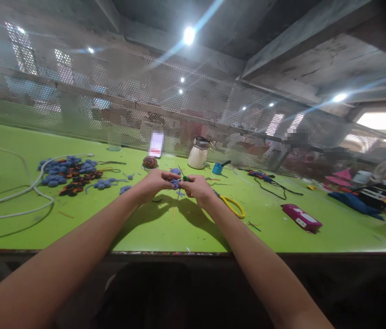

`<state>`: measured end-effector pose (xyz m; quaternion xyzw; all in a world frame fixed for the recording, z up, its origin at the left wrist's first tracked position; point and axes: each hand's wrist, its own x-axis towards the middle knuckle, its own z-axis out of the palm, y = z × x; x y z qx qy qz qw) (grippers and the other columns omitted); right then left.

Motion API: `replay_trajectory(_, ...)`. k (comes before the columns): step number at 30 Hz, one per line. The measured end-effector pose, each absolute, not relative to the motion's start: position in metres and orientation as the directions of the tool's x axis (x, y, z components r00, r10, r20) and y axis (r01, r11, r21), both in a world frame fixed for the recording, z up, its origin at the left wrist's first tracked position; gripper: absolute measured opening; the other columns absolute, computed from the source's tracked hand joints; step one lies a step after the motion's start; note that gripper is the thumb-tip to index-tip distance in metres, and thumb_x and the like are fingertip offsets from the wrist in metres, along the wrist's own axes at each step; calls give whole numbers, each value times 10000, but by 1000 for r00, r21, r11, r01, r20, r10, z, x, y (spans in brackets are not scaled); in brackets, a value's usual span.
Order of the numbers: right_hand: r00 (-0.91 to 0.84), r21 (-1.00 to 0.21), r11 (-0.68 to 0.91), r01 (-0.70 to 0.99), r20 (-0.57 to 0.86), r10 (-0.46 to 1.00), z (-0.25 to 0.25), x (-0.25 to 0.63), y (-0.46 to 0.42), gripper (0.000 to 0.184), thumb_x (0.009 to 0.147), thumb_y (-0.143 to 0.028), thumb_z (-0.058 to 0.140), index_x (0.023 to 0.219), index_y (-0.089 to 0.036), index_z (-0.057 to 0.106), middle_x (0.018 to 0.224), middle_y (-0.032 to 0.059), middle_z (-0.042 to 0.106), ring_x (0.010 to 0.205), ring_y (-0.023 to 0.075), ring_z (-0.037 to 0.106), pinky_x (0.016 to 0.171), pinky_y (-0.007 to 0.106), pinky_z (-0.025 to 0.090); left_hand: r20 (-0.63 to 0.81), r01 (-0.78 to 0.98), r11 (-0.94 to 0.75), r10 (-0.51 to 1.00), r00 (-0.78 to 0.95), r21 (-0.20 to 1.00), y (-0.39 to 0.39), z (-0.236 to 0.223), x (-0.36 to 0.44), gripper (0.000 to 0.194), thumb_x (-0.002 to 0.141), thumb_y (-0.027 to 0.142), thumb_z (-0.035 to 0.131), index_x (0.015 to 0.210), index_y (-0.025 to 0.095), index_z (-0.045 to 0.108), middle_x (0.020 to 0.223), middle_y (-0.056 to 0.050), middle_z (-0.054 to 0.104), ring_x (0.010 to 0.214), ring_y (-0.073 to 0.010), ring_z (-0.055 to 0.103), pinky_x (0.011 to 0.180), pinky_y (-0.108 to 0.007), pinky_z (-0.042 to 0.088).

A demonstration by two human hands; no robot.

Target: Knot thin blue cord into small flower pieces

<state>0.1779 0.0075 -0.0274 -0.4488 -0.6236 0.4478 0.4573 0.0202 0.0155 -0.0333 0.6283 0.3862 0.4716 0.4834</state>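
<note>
Above the middle of the green table, my left hand (156, 181) pinches a small blue-purple crocheted flower (175, 183). My right hand (198, 188) is closed beside it, fingers around a crochet hook (185, 178) with a green grip; its thin shaft points up and left over the flower. Both sets of fingertips meet at the flower and partly hide it. Yarn ends hang below. To the right of my right forearm lie yellow-handled scissors (234, 208), their blades partly hidden. A pile of blue crocheted flowers (66, 167) and dark orange-patterned ones (76, 183) lies to the left.
Behind my hands stand a multicoloured yarn ball (150, 162), a phone (156, 144), a pale jug (198, 155) and a small blue pot (217, 168). White cables (38, 185) cross the left side. A magenta box (301, 218) and dark cords (275, 183) lie right. A perforated screen (127, 105) borders the back.
</note>
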Motion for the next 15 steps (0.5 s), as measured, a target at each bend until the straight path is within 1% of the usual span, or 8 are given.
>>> replay_trajectory(2, -224, -991, 130, 42, 117, 967, -27, 180, 8, 134, 579, -192, 636, 552, -149, 512, 390, -78, 349, 386, 47, 263, 401, 211, 171, 211, 23, -225, 942, 261, 974, 15, -33, 20, 422, 544, 46, 688, 965, 71, 696, 882, -135, 708, 773, -181, 621, 836, -366, 456)
replay_trajectory(4, -259, -995, 91, -40, 99, 961, -28, 182, 10, 145, 561, -193, 663, 577, -140, 529, 414, -75, 365, 392, 41, 265, 394, 204, 154, 204, 18, -216, 943, 263, 976, 14, -33, 19, 423, 542, 40, 677, 963, 70, 695, 878, -132, 705, 763, -178, 617, 815, -357, 459)
replay_trajectory(7, -271, -990, 114, -84, 132, 953, -28, 185, 12, 217, 551, -253, 716, 601, -133, 543, 453, -64, 391, 403, 36, 271, 391, 200, 137, 204, 7, -213, 943, 262, 977, 13, -32, 19, 417, 540, 33, 661, 953, 77, 697, 860, -116, 700, 745, -167, 604, 774, -336, 460)
replay_trajectory(9, -262, -988, 145, -44, 151, 953, -27, 187, 12, 277, 576, -346, 724, 626, -127, 561, 488, -49, 424, 405, 32, 271, 391, 203, 145, 195, -2, -201, 947, 257, 980, 12, -31, 18, 428, 536, 18, 645, 957, 75, 694, 829, -104, 692, 717, -155, 590, 732, -318, 458)
replay_trajectory(11, -223, -978, 202, 43, 188, 956, -25, 188, 13, 335, 607, -429, 706, 665, -124, 581, 507, -46, 436, 401, 30, 266, 392, 207, 160, 172, -18, -174, 952, 253, 985, 11, -29, 18, 448, 532, 3, 628, 970, 72, 689, 808, -94, 680, 680, -139, 571, 687, -301, 454)
replay_trajectory(14, -103, -922, 336, 192, 321, 941, -23, 187, 12, 366, 614, -468, 701, 724, -137, 591, 493, -60, 429, 397, 37, 277, 394, 211, 184, 155, -50, -147, 957, 245, 988, 9, -28, 17, 451, 536, 1, 618, 977, 72, 685, 797, -85, 663, 632, -117, 543, 644, -286, 445)
replay_trajectory(15, -88, -910, 348, 226, 336, 938, -22, 187, 12, 367, 615, -472, 699, 727, -141, 589, 487, -62, 430, 396, 39, 282, 394, 212, 188, 158, -56, -149, 956, 245, 987, 9, -27, 17, 448, 539, 3, 618, 976, 74, 685, 800, -85, 662, 624, -112, 537, 639, -285, 442)
